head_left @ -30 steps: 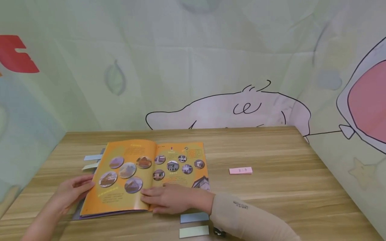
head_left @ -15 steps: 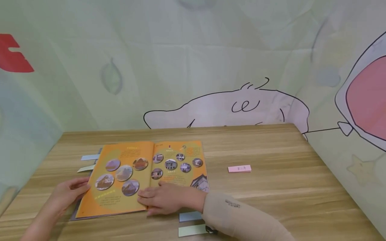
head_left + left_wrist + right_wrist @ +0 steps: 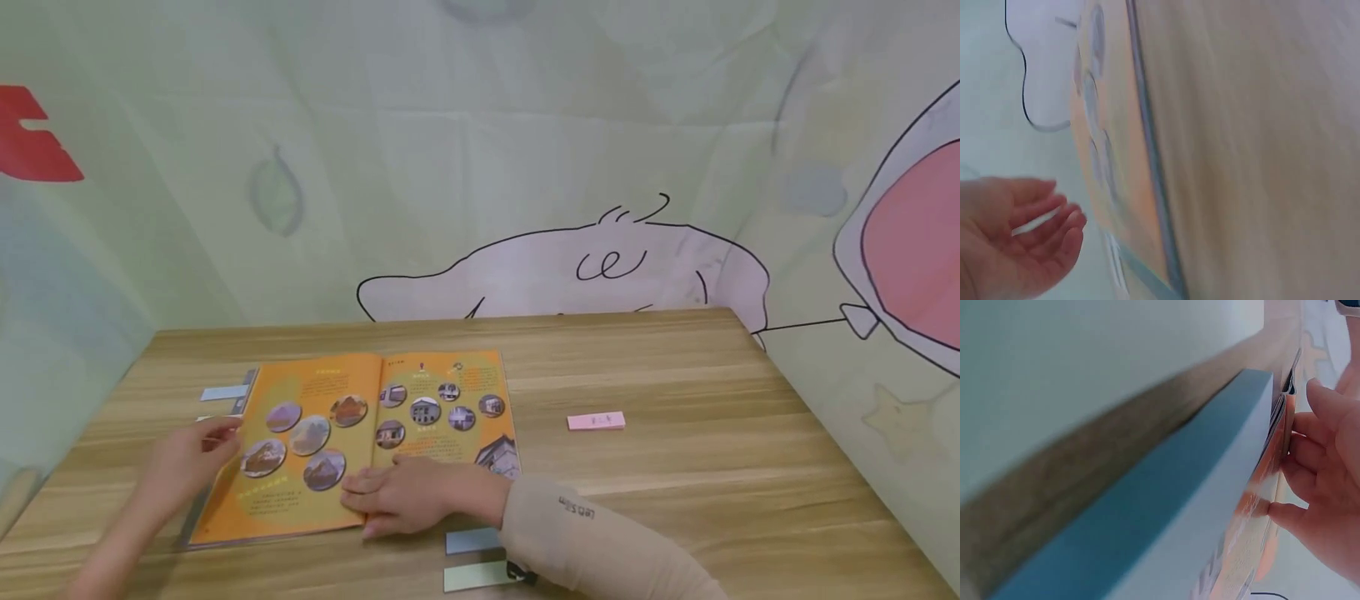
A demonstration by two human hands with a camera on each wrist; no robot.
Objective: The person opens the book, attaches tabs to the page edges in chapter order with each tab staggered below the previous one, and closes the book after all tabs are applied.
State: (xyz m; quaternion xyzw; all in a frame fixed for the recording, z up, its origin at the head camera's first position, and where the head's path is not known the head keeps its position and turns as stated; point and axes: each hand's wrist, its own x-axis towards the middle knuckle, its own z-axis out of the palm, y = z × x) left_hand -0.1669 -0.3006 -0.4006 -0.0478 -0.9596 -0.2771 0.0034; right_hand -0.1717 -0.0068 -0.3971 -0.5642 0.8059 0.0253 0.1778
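Observation:
An orange picture book [image 3: 442,475] lies spread on the table, with round photos across both pages. My right hand [image 3: 412,496] presses the pages near the lower part of the fold, fingers extended; the right wrist view also shows this right hand [image 3: 1329,450] on the paper. Beside the left page's outer edge is my left hand [image 3: 183,462], fingers loosely bent and fingertips right at that edge. Nothing shows between those fingers in the left wrist view, where the left hand [image 3: 1029,231] is by the page. A blue tab [image 3: 223,392] sticks out from the book's left side.
Below my right wrist lie a blue sticky-note pad [image 3: 472,541] and a pale green pad [image 3: 476,576], partly covered by the sleeve [image 3: 600,533]. A pink pad [image 3: 596,421] with writing is farther right on the wooden table [image 3: 712,467]. A printed cloth [image 3: 465,183] hangs behind.
The left page has settled flatter. My left hand has moved up along its outer edge, now covering most of the pale green tab. My right hand stays by the fold.

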